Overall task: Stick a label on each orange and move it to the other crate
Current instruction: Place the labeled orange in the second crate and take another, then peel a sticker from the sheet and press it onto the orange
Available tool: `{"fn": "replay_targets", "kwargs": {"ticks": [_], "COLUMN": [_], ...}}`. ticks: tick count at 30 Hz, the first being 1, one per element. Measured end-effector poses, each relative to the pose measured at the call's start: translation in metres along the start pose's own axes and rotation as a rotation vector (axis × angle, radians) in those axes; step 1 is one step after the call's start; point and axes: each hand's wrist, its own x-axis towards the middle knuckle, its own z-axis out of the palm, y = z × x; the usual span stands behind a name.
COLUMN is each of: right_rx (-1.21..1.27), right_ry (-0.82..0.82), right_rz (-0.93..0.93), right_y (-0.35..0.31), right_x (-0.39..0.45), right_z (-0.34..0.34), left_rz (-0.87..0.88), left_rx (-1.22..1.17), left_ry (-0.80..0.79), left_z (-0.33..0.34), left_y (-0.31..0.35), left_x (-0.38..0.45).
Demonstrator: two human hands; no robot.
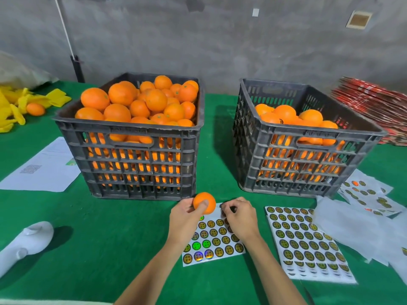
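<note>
A green surface (110, 249) carries everything here. On it stand two dark slatted crates: the left crate (132, 159) is heaped above its rim with oranges, while the right crate (297, 164) is only partly filled, so it is probably where labelled fruit goes. Well to the right lies a stack of red flattened cartons (374, 106); at the far left sit yellow foam sleeves (22, 102) with a stray orange among them, and a white paper (44, 170) lies beside the left crate.

In front of the crates lie sheets of round foil labels: the near sheet (214, 241) under the hands, a fuller sheet (306, 238) to its right, and spent backing papers (363, 194) beyond.

The left hand (184, 219) grasps one orange (204, 203), its thumb curled over the front, holding it just above the top edge of the near sheet. The right hand (240, 216) has its fingers (229, 208) curled down at the sheet's upper right corner, seemingly picking at a label; whether one is already pinched free cannot be told.

The orange should be firm, fairly light and round, so it can roll in a loose grip; cupping it around its middle leaves a bare patch of rind. The labels look thin, limp and tacky, best lifted by an edge so they do not fold onto themselves.
</note>
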Motion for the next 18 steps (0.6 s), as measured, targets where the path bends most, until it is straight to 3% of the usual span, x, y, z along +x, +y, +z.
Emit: {"fn": "replay_targets", "kwargs": {"ticks": [8,14,18], "right_rx": [-0.121,-0.204,-0.058], "right_ry": [-0.111,-0.094,-0.029], "right_rz": [-0.064,-0.130,-0.070], "right_y": [0.0040,0.0027,0.0022], "right_x": [-0.0025,0.0011,0.0019], "right_z": [-0.0044,-0.0043,-0.0012], "left_rz": [0.003,0.013,0.027], "left_rx": [-0.011,-0.038,-0.048], "left_ry": [-0.003,-0.019,-0.027], "left_z": [-0.0019,-0.0025,-0.0030], "left_y": [-0.0013,-0.0002,0.0002], "left_x": [-0.0006,-0.0034,-0.0042]}}
